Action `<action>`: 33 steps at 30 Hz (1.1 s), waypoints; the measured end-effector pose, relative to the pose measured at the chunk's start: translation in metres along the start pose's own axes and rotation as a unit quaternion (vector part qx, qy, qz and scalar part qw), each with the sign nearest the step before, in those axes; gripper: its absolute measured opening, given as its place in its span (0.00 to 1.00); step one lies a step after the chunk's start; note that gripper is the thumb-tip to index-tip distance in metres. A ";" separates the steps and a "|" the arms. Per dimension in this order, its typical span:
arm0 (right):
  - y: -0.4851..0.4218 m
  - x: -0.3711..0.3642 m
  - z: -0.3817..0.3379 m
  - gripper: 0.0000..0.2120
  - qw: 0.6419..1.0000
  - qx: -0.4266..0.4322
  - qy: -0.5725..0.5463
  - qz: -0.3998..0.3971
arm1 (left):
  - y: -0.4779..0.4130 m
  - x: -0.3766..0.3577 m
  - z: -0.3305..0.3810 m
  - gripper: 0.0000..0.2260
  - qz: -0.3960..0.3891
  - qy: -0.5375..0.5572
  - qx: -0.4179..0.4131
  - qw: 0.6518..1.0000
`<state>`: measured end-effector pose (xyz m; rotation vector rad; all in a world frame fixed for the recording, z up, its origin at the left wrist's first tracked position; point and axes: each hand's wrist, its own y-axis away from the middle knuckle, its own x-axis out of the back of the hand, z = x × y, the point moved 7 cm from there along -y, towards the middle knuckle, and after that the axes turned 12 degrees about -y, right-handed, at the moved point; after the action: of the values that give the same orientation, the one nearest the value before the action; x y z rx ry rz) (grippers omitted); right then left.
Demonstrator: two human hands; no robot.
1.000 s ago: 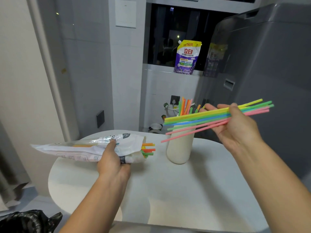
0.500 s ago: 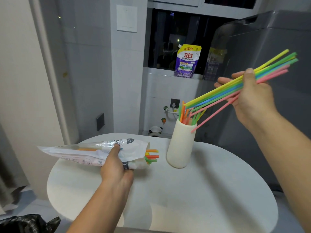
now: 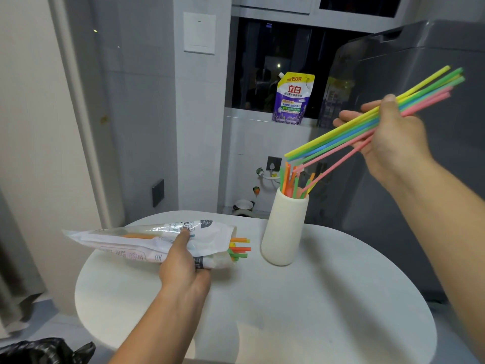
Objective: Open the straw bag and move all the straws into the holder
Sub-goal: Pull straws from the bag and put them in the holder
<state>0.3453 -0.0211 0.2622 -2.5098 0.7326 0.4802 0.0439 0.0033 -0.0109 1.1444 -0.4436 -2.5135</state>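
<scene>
At nine o'clock on the round white worktop, the straw bag lies on its side, its open mouth facing three o'clock toward the holder. The left hand is closed round the bag from the near side, thumb pressed on its top face, fingers tucked under it. A few short ends of orange, green and yellow bagged straws poke out of the mouth, just beside the hand and a little apart from the holder. The white holder stands upright at about twelve o'clock on the worktop, near the bag's mouth, with loose straws of orange, green and pink already standing in it. Up at two o'clock, well above the worktop, the right hand pinches a held bundle of long yellow, green, blue and pink straws between thumb and fingers. The bundle slants down toward eight o'clock, its lower tips just over the holder's rim, one pink straw reaching in among the loose straws.
</scene>
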 end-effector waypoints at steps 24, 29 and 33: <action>-0.001 0.012 0.023 0.18 0.997 -0.019 0.069 0.010 | 0.000 0.003 -0.002 0.20 0.001 0.003 0.001 1.000; -0.004 0.012 0.033 0.18 0.995 -0.034 0.095 -0.014 | -0.001 0.002 -0.004 0.20 0.002 0.002 0.003 1.000; -0.003 0.007 0.041 0.18 0.989 -0.046 0.134 -0.035 | -0.002 0.001 -0.005 0.19 -0.003 -0.001 0.000 1.000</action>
<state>0.3446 -0.0001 0.2256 -2.7089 0.7302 0.1546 0.0468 0.0041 -0.0154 1.1445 -0.4422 -2.5206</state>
